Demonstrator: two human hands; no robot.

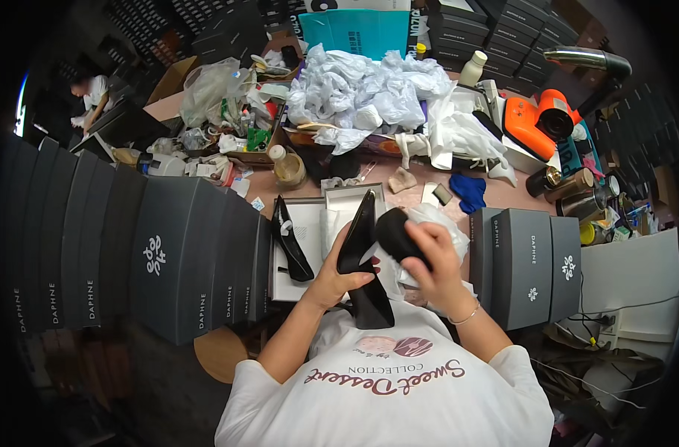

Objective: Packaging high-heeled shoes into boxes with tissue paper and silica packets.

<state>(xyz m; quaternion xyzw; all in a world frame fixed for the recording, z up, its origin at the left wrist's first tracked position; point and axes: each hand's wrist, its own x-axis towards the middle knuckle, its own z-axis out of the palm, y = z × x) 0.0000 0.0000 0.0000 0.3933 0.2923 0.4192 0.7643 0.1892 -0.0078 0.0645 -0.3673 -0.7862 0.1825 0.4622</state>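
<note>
My left hand (330,281) is closed around a black pointed shoe (371,304), held upright in front of my chest. Its narrow end points away from me. My right hand (442,268) grips a rounded black pad (399,235) right beside the shoe; whether the two touch I cannot tell. The pad's exact kind is unclear. Behind my left hand, a second black heeled shoe (298,257) lies in an open grey shoebox (286,289), with something white at its opening. White wrapping (453,223) lies behind my right hand.
Closed dark shoeboxes stand in rows at left (168,261) and right (522,268). Beyond are a glue-like bottle (287,168), a blue cloth (467,194), a heap of white crumpled bags (354,89) and an orange heat tool (529,123). Another person (95,97) is at far left.
</note>
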